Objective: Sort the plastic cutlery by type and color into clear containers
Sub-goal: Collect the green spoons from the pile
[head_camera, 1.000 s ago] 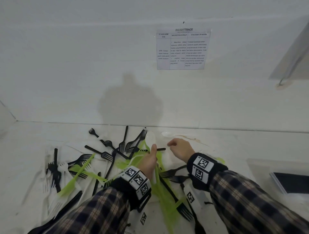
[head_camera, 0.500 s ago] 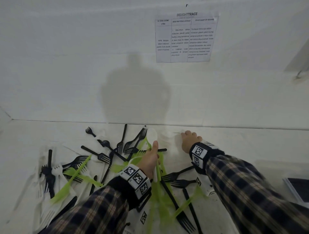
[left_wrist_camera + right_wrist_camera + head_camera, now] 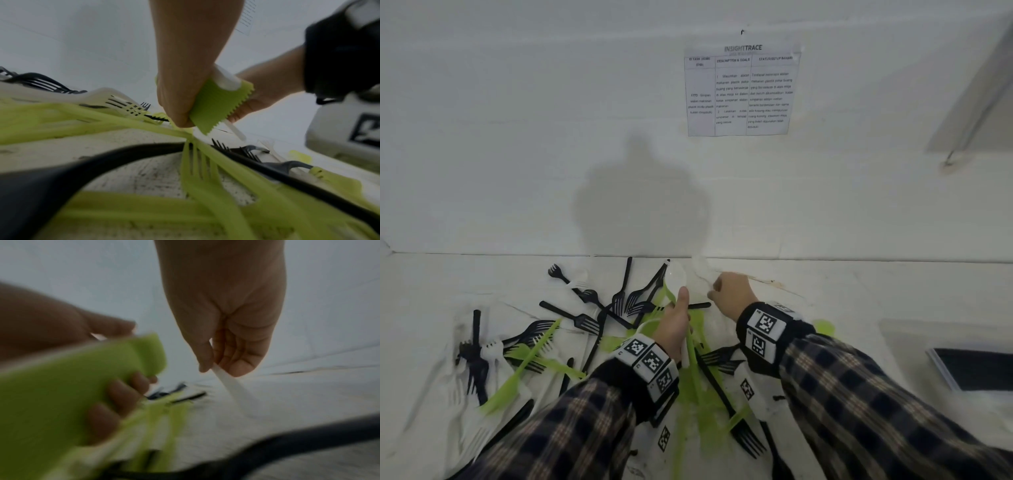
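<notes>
Over the scattered black, white and lime-green plastic cutlery point(image 3: 585, 325) on the white table point(image 3: 842, 294), a bundle of lime-green and white plastic utensils point(image 3: 218, 104) is being gripped by the left hand point(image 3: 674, 325); just beyond, a white plastic handle point(image 3: 228, 384) is being pinched by the right hand point(image 3: 729, 291) near the wall.
</notes>
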A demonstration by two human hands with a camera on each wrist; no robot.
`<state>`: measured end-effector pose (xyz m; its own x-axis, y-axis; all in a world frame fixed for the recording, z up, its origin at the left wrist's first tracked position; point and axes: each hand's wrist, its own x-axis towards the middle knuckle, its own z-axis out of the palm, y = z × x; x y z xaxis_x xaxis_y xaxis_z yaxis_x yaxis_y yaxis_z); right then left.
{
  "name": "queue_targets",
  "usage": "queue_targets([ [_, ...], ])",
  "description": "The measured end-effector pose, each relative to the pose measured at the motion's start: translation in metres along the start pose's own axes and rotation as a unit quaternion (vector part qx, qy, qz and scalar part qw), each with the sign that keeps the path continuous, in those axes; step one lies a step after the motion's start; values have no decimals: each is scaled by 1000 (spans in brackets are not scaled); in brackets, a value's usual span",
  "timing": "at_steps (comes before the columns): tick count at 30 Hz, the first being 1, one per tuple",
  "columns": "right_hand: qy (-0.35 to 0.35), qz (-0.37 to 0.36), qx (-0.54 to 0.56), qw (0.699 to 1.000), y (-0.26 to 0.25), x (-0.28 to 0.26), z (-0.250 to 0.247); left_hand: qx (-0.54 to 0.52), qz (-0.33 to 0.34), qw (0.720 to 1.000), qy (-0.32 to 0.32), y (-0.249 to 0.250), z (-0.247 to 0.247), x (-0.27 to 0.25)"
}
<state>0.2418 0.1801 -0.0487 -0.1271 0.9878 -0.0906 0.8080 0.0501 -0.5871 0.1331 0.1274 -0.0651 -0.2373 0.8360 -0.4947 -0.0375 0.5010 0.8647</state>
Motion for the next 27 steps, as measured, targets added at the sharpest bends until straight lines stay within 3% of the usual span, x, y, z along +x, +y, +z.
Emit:
queue_targets([
  [4,49,-33,192,980,-20,-47,3,22,24,999,6,-2,-5,-14],
  [9,105,-41,266,957,-28,-97,15,14,36,999,20,-9,-9,-29],
  [16,107,-46,252,961,-33,-131,34,6,45,999,29,-25,-15,-45],
  [27,101,-63,227,967,-47,-151,51,-56,-2,998,-35,-37,-39,-65],
])
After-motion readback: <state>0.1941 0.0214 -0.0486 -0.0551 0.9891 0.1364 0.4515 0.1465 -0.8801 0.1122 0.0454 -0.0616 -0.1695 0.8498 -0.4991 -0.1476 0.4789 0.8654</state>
